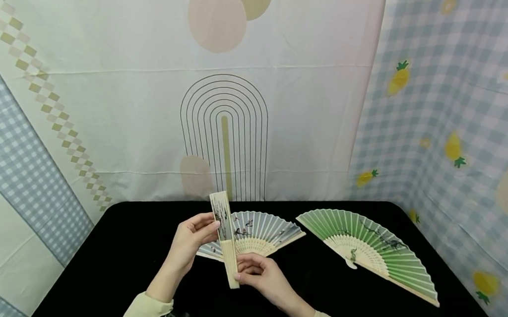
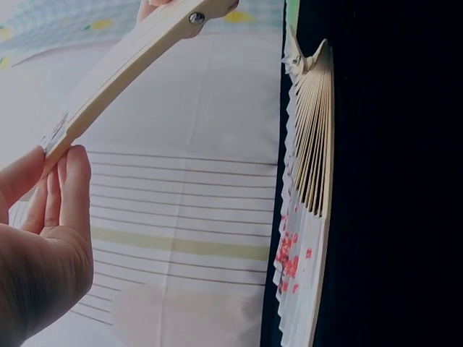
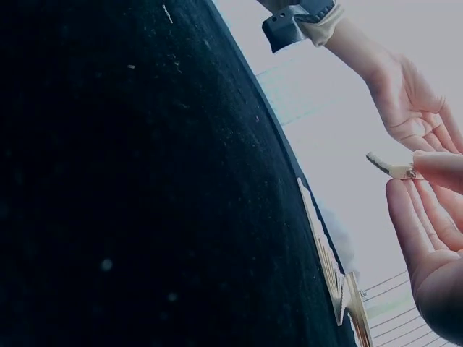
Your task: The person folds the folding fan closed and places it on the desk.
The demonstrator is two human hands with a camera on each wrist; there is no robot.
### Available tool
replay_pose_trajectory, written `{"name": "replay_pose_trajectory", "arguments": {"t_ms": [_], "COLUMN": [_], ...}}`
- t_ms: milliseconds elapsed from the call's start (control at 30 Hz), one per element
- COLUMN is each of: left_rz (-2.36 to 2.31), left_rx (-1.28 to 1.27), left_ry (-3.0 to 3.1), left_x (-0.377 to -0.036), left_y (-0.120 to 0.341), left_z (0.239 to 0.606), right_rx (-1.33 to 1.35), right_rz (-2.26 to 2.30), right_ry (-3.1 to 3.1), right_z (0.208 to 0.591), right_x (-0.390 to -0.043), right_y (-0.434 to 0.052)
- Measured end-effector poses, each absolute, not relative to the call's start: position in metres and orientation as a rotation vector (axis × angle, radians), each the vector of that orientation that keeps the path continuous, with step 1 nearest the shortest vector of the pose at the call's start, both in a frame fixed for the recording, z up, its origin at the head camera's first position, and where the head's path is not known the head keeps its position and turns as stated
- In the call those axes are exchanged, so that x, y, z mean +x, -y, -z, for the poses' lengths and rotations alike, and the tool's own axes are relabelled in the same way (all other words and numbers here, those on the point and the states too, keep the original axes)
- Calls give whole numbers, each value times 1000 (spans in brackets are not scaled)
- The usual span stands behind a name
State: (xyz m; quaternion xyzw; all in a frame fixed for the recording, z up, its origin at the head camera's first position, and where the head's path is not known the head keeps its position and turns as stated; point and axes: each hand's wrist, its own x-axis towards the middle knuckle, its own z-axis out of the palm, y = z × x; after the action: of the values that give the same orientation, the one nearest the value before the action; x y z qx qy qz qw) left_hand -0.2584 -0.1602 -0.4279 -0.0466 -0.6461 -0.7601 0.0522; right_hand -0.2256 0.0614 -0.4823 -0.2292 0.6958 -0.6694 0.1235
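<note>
A folded hand fan (image 1: 229, 263) with pale wooden ribs and a dark print near its top is held up, tilted, above the table. My left hand (image 1: 188, 243) pinches its upper printed part between thumb and fingers. Lower down, my right hand (image 1: 269, 279) pinches the riveted end, seen close in the right wrist view as a small pivot end (image 3: 400, 172). Behind the folded fan lies a spread grey-blue fan (image 1: 275, 226) with bird and branch prints, partly covered. Its edge and red blossoms (image 2: 289, 260) show in the left wrist view.
A spread green fan (image 1: 407, 262) with a small green tassel lies at the right of the black table (image 1: 106, 266). Patterned cloths (image 1: 310, 123) hang behind and beside the table. A dark device (image 3: 296, 25) is worn on the left wrist.
</note>
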Motion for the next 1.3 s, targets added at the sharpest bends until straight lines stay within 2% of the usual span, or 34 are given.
{"name": "replay_pose_trajectory", "arguments": {"t_ms": [200, 533, 1033, 1300], "left_rz": [2260, 2227, 2127, 2131], "left_rx": [-158, 3, 60, 48], "left_ry": [1989, 1992, 1998, 1957], "left_x": [-263, -265, -250, -243], "left_y": [170, 202, 273, 295], "left_z": [428, 434, 406, 392], "right_rx": [-638, -563, -645, -689], "right_rz": [1986, 2015, 2060, 2049], "right_ry": [-2009, -1954, -1773, -1697], "right_z": [482, 483, 466, 455], "right_x": [-228, -235, -245, -244], "right_y": [-52, -19, 57, 78]}}
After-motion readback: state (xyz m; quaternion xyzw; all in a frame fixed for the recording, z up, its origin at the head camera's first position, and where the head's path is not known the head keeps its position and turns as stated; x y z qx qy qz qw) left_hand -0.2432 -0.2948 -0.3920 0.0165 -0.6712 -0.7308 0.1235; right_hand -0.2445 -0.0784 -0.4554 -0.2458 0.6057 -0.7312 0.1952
